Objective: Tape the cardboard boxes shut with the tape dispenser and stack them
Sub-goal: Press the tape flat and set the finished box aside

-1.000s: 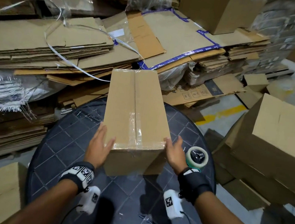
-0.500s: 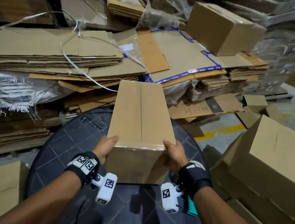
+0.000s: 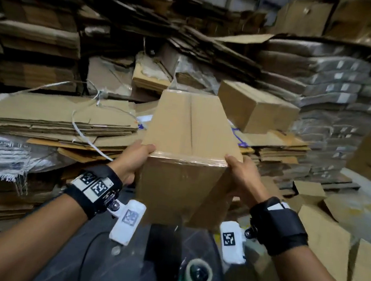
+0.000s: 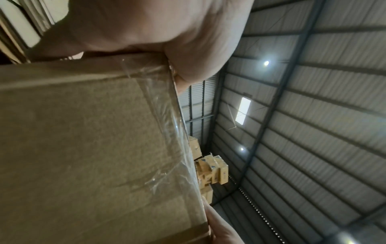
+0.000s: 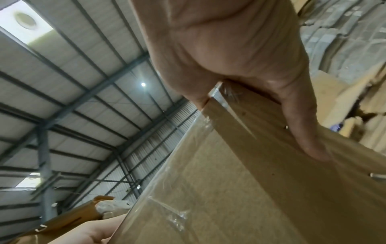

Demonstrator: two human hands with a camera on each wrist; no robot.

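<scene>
Hands — left hand (image 3: 134, 159), right hand (image 3: 241, 176) — grip taped box (image 3: 191, 127) by near corners.

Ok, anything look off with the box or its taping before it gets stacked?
Nothing serious. The box is held level between the left hand and right hand, flaps closed. The clear tape over the near edge is wrinkled, which looks only cosmetic. The tape dispenser sits on the table below.

Our right hand (image 5: 240, 54) grips a corner of the brown cardboard box (image 5: 240, 189), thumb (image 5: 303, 128) lying flat along 1 face. Clear glossy tape (image 5: 167, 213) wraps the edges below the hand. Beyond it, a ribbed metal roof (image 5: 73, 82) with 1 round lamp (image 5: 143, 84).
</scene>
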